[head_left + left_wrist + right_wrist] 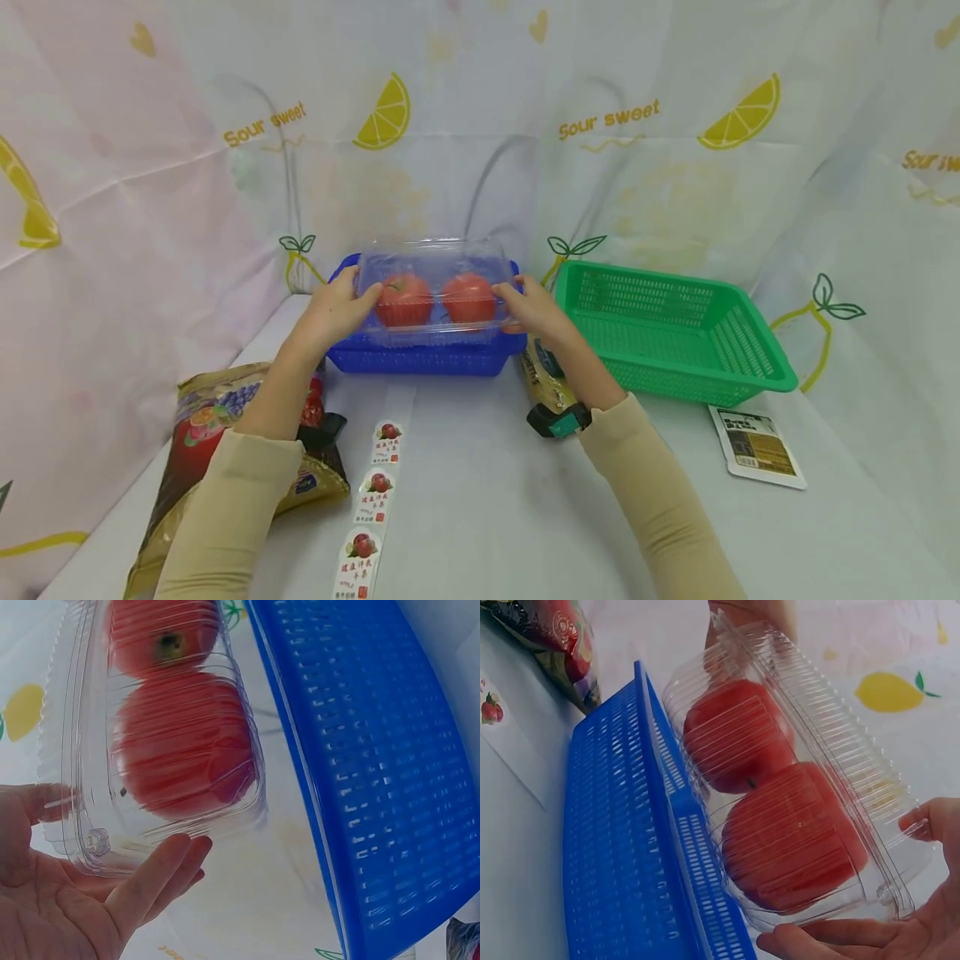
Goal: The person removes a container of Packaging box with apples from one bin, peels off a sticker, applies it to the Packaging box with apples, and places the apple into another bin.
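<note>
A clear plastic clamshell box (pixel 435 315) with two red apples (pixel 406 301) inside is held up over the blue basket (pixel 420 361). My left hand (pixel 332 310) grips its left end, thumb at the upper edge; in the left wrist view the fingers (pixel 154 881) reach under the box. At the other end my right hand (pixel 537 310) grips the box, with its fingers (pixel 810 943) beneath and thumb on the rim in the right wrist view. Box and basket stand apart in the left wrist view. The basket's inside is mostly hidden behind the box.
A green basket (pixel 675 379) stands at the right, a white-edged packet (pixel 756 447) before it. Left lies a large fruit-printed bag (pixel 198 433). A strip of apple stickers (pixel 372 496) runs along the table's front. Under my right forearm is a yellow bag (pixel 546 379) with a dark clip (pixel 558 421).
</note>
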`<state>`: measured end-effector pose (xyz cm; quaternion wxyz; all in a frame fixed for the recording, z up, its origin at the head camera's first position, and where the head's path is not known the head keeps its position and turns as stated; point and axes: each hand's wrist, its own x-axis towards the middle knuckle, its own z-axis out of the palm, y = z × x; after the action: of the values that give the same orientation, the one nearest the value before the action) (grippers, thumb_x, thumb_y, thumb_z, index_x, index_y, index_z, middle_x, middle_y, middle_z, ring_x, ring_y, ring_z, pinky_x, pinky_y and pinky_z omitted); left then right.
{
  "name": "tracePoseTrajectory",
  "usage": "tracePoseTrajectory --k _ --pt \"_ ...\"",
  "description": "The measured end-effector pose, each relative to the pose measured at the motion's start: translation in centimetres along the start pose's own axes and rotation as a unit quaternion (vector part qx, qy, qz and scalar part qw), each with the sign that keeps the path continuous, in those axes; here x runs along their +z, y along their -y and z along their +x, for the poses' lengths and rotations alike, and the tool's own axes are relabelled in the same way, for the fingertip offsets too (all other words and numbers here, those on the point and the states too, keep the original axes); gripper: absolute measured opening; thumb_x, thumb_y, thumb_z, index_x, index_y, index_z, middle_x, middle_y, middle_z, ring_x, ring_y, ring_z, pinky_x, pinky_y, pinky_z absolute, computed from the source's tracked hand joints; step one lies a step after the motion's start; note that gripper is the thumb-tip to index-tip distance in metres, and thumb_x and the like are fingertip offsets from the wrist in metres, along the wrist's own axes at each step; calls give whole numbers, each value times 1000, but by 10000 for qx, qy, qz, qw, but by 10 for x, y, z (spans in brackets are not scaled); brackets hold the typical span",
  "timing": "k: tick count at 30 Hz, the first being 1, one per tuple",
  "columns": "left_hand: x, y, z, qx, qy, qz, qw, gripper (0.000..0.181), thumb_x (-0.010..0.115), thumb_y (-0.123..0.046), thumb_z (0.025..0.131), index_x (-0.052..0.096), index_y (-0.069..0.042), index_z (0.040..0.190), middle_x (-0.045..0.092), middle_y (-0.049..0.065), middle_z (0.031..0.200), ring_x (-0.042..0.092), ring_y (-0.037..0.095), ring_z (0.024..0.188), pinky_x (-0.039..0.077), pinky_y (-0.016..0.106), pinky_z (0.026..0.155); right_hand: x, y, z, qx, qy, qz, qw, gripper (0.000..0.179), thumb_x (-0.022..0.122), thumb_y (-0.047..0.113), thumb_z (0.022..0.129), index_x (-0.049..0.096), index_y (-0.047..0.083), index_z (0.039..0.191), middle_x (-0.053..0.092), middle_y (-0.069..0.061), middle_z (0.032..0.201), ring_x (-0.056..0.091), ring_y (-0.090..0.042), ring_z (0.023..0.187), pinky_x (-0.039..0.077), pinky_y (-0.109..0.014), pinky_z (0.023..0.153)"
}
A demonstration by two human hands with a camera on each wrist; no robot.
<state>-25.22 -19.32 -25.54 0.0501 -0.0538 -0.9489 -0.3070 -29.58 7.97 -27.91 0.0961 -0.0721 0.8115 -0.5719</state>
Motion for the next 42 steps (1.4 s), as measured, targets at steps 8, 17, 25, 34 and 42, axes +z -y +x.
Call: tracePoseTrajectory --k 8,17,25,34,42 --pt "12 -8 -15 95 -86 -33 9999 70 36 -43 95 16 3 144 37 29 135 34 44 124 29 56 98 -8 -5 -25 -98 -89 -301 9995 70 46 37 93 9 12 147 30 -19 143 54 -30 110 50 -35 80" --pt "28 -14 -29 131 -98 -81 9998 67 39 -41 95 19 2 143 45 29 128 42 43 118 35 56 94 -19 -19 -49 -176 -3 -374 9991 71 47 39 93 6 22 148 28 -19 145 54 -31 110 44 -42 90" --pt "39 -23 -39 265 34 -72 9996 69 41 -42 95 20 2 143 49 30 123 49 43 112 41 56 87 -31 -30 -72 -299 63 -396 9988 73 48 45 92 7 23 148 25 -19 145 51 -33 114 41 -45 92" --pt "54 -32 -56 299 15 -251 9992 70 46 -46 92 24 -2 143 54 26 119 57 37 101 48 48 80 -44 -44 -101 -453 198 -678 9965 73 44 50 92 8 20 148 27 -21 144 53 -35 110 41 -48 92" --pt "66 -40 -78 435 116 -355 9984 71 48 -46 91 25 -2 143 56 24 117 60 33 96 52 43 73 -52 -59 -134 -376 198 -994 9941 75 43 54 91 7 20 148 37 -24 137 58 -32 104 36 -55 94"
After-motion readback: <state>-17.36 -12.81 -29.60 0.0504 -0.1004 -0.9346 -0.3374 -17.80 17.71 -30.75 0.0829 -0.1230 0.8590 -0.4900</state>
